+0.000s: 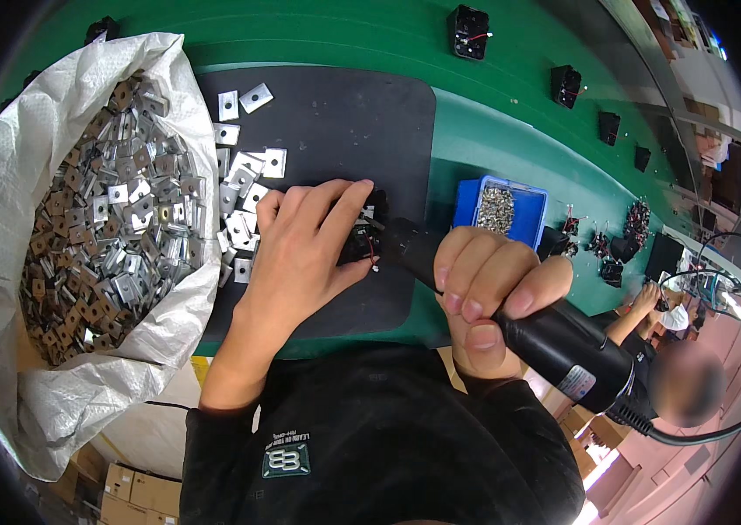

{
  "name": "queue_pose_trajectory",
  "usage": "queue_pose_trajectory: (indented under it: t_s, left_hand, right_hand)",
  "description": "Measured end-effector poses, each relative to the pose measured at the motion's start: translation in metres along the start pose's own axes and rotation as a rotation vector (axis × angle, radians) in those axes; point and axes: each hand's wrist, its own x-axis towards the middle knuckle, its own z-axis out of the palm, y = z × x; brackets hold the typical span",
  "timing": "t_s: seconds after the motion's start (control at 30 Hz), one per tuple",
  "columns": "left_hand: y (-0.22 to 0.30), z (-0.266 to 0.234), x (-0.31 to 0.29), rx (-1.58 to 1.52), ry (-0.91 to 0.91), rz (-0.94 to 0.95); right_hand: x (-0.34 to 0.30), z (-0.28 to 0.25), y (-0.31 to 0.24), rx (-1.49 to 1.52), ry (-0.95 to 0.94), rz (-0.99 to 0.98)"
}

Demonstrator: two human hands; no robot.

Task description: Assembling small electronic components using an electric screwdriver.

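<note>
Fingers curled over its far and near sides, my left hand point(300, 241) grips a small black plastic housing point(358, 247) against the dark mat point(344, 114). A thin wire end with a white tip sticks out of the housing. My right hand point(497, 293) is wrapped around a black corded electric screwdriver point(563, 346). The tool lies nearly level, its nose pointing left at the housing; whether the bit touches a screw is hidden. Loose square metal plates point(248, 166), each with a hole, lie on the mat left of my left hand.
A white woven sack point(73, 420) full of metal plates stands at the left. Beyond the screwdriver sits a blue tray point(538, 206) of small screws. Black housings point(469, 33) rest along the green belt. Wired parts point(637, 223) and a co-worker point(642, 319) are at the right.
</note>
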Motion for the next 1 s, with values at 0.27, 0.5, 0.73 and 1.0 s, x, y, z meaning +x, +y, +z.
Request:
queue_pose_trajectory:
  t_s: [0.27,0.5,0.73,1.0]
  left_hand:
    - [-0.001,-0.008,0.005,0.031,-0.048,0.026]
    - [0.005,-0.006,0.012,0.027,-0.034,0.059]
    - [0.008,0.0,0.034,0.175,0.11,0.033]
    - [-0.028,-0.014,0.172,0.264,0.327,-0.015]
  right_hand:
    - [0.013,-0.004,0.007,-0.105,-0.249,-0.023]
    - [0.012,-0.004,0.011,-0.003,-0.08,-0.078]
    - [0.03,-0.002,-0.067,0.273,0.117,-0.476]
    - [-0.006,-0.069,-0.063,-0.201,0.285,-0.152]
